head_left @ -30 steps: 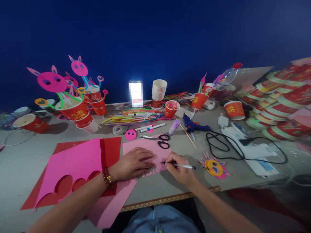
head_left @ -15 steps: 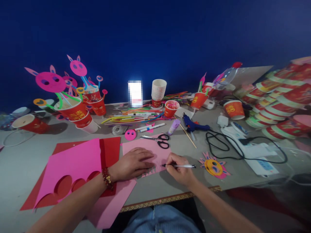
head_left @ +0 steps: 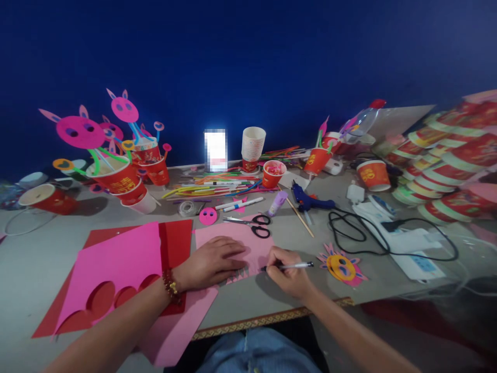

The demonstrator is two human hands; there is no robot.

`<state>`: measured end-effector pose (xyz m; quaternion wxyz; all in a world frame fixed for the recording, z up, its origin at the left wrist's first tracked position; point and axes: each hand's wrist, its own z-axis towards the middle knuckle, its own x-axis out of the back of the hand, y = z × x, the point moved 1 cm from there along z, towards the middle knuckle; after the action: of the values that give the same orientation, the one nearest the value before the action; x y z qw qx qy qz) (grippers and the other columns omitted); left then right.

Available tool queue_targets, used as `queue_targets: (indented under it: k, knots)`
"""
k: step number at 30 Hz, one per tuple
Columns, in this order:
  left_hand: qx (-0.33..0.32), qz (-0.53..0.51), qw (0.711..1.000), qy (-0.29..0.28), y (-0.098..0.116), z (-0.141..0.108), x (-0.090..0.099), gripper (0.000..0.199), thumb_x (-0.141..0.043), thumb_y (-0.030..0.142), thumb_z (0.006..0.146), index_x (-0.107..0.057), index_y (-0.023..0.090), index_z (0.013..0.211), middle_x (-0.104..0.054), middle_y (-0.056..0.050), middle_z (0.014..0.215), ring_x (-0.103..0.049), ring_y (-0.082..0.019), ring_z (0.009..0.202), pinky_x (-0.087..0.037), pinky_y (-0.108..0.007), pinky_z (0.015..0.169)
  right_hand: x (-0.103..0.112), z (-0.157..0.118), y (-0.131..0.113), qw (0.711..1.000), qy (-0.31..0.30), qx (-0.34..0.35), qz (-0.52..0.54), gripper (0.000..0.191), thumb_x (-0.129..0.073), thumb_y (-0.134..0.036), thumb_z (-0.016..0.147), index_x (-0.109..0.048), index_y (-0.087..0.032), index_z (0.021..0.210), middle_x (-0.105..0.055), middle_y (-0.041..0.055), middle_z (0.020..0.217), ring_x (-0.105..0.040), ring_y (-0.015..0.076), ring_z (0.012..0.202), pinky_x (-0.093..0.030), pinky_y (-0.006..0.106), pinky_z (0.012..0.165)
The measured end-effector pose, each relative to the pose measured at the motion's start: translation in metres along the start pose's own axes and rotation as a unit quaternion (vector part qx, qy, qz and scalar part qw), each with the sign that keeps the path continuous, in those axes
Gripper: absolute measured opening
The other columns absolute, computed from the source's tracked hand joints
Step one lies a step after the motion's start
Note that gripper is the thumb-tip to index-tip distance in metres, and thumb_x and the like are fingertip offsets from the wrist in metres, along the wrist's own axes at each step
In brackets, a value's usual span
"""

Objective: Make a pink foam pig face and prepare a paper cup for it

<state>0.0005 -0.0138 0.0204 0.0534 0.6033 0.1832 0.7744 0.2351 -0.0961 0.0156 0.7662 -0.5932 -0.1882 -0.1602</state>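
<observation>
My left hand (head_left: 215, 262) lies flat with its fingers stretched out, on a light pink paper sheet (head_left: 254, 250). Small pointed shapes show along the sheet's near edge, just below those fingers. My right hand (head_left: 287, 272) is closed around a black-tipped pen (head_left: 295, 266), whose tip is at the right part of the sheet's near edge. Scissors (head_left: 259, 225) with black handles rest on the far side of the sheet, blades pointing left. Under my left forearm are a bright pink cut sheet (head_left: 116, 254) and red paper (head_left: 176, 235).
A blue glue gun (head_left: 312, 199) with a black cord and a white power strip (head_left: 415, 265) lie at right. Yellow-and-pink paper cutouts (head_left: 341, 267) sit near my right hand. Decorated red cups (head_left: 124, 181) stand at left; stacked cups (head_left: 442, 160) fill the far right.
The pen tip has shifted slightly down and right, toward the sheet's near edge. My left hand has stayed in place.
</observation>
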Motion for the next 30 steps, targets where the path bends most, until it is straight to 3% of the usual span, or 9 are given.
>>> queue_targets:
  k: [18,25,30]
  knots:
    - [-0.003,0.002,1.000,0.001,0.0008,0.0014,0.0017,0.037,-0.049,0.032,0.097,-0.054,0.030,0.133,-0.051,-0.007,0.145,-0.047,-0.025,0.131,-0.035,-0.045,0.111,0.0008,-0.0019,0.0029,1.000,0.002,0.004,0.026,0.021,-0.049,-0.014,0.073,-0.040,-0.022,0.056,-0.039,-0.0061,0.052,-0.037,0.0106,0.048,-0.026,0.024,0.048]
    - [-0.001,0.002,1.000,0.008,0.0008,0.0004,0.0009,0.037,-0.048,0.034,0.098,-0.054,0.031,0.134,-0.051,-0.006,0.145,-0.048,-0.024,0.130,-0.035,-0.045,0.112,0.0018,-0.0027,0.0056,0.997,0.061,-0.031,0.031,0.018,-0.048,-0.015,0.077,-0.046,-0.023,0.061,-0.043,-0.0052,0.053,-0.039,0.0120,0.047,-0.028,0.025,0.048]
    - [-0.001,0.005,1.000,0.001,0.0008,0.0007,0.0006,0.036,-0.047,0.034,0.098,-0.055,0.030,0.134,-0.050,-0.006,0.146,-0.045,-0.024,0.132,-0.034,-0.044,0.112,-0.0001,0.0020,0.0023,0.998,0.049,-0.027,-0.005,0.017,-0.049,-0.016,0.079,-0.047,-0.023,0.064,-0.044,-0.0055,0.055,-0.040,0.0120,0.049,-0.030,0.025,0.049]
